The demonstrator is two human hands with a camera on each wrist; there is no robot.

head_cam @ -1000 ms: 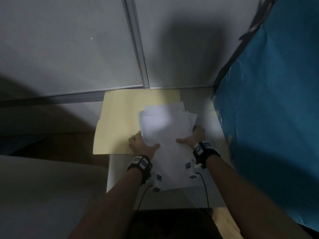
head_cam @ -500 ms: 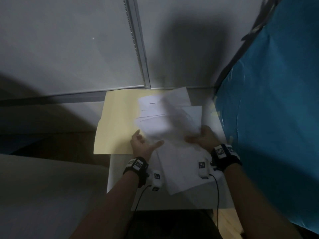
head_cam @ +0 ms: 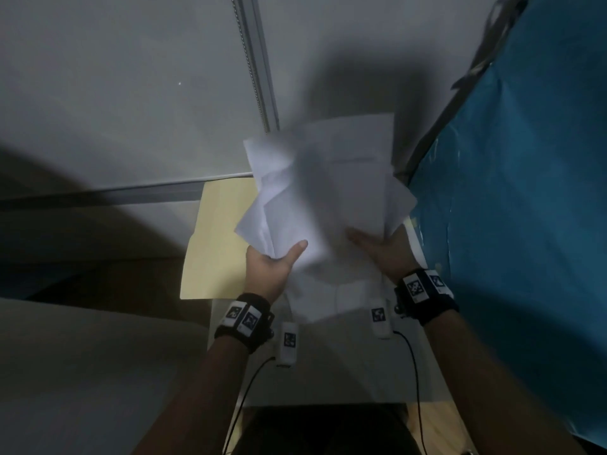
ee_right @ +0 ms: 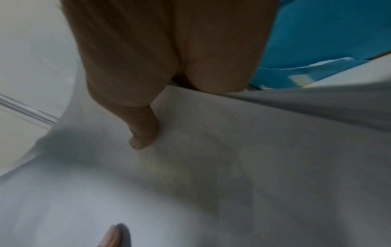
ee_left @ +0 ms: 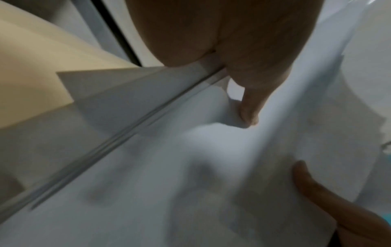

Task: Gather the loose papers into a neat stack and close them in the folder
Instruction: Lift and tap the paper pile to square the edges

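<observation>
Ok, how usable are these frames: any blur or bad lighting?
Head view: dim, heavy shadows, papers motion-blurred, folder readable. Left wrist view: soft, streaked blur over the sheets, left hand discernible. Right wrist view: equally smeared, right hand visible.

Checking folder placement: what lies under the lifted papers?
Under the papers the folder shows at left, on the table. Its right part is covered.

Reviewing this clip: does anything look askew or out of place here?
Yes: the papers held up by the left hand and right hand are fanned and crooked, edges misaligned; the folder lies open.
</observation>
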